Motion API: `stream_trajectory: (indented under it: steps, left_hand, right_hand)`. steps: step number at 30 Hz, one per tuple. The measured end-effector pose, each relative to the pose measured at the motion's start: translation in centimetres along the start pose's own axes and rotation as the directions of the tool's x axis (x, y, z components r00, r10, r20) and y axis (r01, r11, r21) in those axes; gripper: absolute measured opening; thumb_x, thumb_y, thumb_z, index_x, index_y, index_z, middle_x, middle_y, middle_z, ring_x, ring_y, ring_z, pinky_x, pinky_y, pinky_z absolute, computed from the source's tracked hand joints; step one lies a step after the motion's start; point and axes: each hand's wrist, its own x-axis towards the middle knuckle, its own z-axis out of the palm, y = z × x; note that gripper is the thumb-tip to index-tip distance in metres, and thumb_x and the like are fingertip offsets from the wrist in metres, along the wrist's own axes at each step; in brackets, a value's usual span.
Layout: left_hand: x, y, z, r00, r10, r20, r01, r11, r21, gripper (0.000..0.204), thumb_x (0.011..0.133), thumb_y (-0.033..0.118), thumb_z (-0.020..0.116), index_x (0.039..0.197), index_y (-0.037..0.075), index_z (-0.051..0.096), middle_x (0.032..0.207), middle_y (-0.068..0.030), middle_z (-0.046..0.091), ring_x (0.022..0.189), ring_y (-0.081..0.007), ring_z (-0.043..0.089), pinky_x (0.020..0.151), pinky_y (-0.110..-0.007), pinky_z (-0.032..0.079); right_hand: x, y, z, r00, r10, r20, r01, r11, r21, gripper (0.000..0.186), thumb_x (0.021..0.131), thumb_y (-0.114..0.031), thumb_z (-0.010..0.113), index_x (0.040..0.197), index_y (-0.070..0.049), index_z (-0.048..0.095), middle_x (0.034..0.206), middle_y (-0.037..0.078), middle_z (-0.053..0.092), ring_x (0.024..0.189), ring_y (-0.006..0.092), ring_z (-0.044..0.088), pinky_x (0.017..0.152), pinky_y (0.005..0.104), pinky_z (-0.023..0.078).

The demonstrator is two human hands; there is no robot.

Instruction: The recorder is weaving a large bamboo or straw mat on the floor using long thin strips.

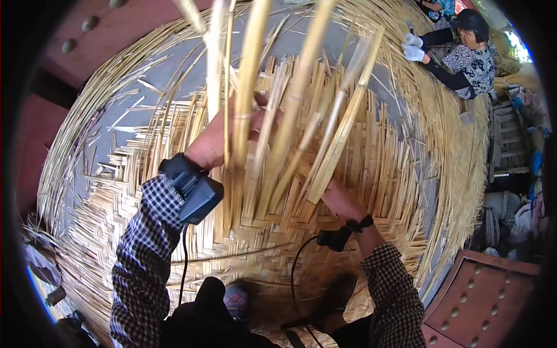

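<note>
A large herringbone mat (243,252) of split, straw-coloured reed or bamboo strips lies under me. Several long strips (347,124) rise steeply from its woven part in front of me. My left hand (256,123) is among these raised strips, its curled fingers around some of them and partly covered by others. Lower down and to the right, my right hand (338,200) reaches in at the base of the strips. Its fingers are hidden behind them and blurred. Each wrist carries a black strapped device, the left one (200,200) being larger.
Loose strip ends fan out around the mat over a grey floor (191,49). A person (473,55) in white gloves crouches at the upper right. Reddish studded panels (476,298) stand at the lower right and upper left. Black cables (295,269) hang from my wrist devices.
</note>
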Motion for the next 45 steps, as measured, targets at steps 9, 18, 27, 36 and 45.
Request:
stream_trajectory:
  steps: [9, 18, 27, 36, 45]
  left_hand:
    - [-6.2, 1.1, -5.9, 0.938, -0.249, -0.241, 0.243, 0.968, -0.055, 0.023, 0.093, 0.019, 0.07, 0.105, 0.003, 0.059, 0.094, -0.0067, 0.067, 0.086, -0.0184, 0.069, 0.08, -0.036, 0.061]
    - [-14.2, -11.9, -7.7, 0.685, -0.317, -0.656, 0.035, 0.914, -0.405, 0.026, 0.092, 0.017, 0.074, 0.114, 0.007, 0.064, 0.093, 0.0003, 0.066, 0.082, -0.0121, 0.065, 0.063, -0.025, 0.057]
    - [-14.5, -10.6, -8.8, 0.821, -0.221, -0.526, -0.083, 0.866, -0.493, 0.016, 0.1, 0.008, 0.058, 0.114, 0.0, 0.06, 0.105, -0.0099, 0.066, 0.098, -0.0235, 0.068, 0.089, -0.039, 0.063]
    - [-16.8, -14.9, -8.6, 0.669, -0.354, -0.654, -0.085, 0.837, -0.54, 0.014, 0.1, 0.011, 0.061, 0.107, -0.001, 0.06, 0.1, -0.0099, 0.066, 0.089, -0.022, 0.068, 0.085, -0.037, 0.064]
    - [-17.4, -14.9, -8.0, 0.722, -0.317, -0.615, -0.062, 0.856, -0.513, 0.024, 0.1, 0.017, 0.063, 0.118, 0.003, 0.058, 0.109, -0.0058, 0.063, 0.101, -0.0209, 0.065, 0.096, -0.04, 0.06]
  right_hand:
    - [-3.2, 0.1, 0.7, 0.901, -0.262, -0.346, 0.272, 0.962, -0.019, 0.036, 0.094, -0.01, 0.068, 0.127, -0.003, 0.055, 0.121, 0.018, 0.062, 0.108, 0.0287, 0.064, 0.089, 0.0398, 0.056]
    - [-12.9, 4.5, 3.0, 0.963, -0.116, -0.244, -0.074, 0.756, -0.651, 0.047, 0.087, -0.023, 0.073, 0.121, 0.002, 0.053, 0.119, 0.017, 0.057, 0.111, 0.0366, 0.055, 0.089, 0.0463, 0.048]
    - [-11.3, 0.9, -4.4, 0.973, -0.086, -0.215, 0.01, 0.944, -0.331, 0.017, 0.095, -0.019, 0.061, 0.104, -0.006, 0.065, 0.091, 0.014, 0.063, 0.087, 0.033, 0.06, 0.078, 0.0447, 0.048]
    - [-9.0, 4.7, -1.2, 0.961, -0.265, -0.083, 0.058, 0.483, -0.873, 0.017, 0.089, -0.013, 0.067, 0.104, -0.01, 0.059, 0.098, 0.012, 0.059, 0.094, 0.0343, 0.059, 0.078, 0.0456, 0.049]
    - [-11.1, 7.0, -2.9, 0.98, -0.188, -0.073, 0.067, 0.647, -0.76, 0.018, 0.093, -0.016, 0.057, 0.107, -0.007, 0.059, 0.094, 0.019, 0.062, 0.089, 0.0373, 0.061, 0.077, 0.0484, 0.049]
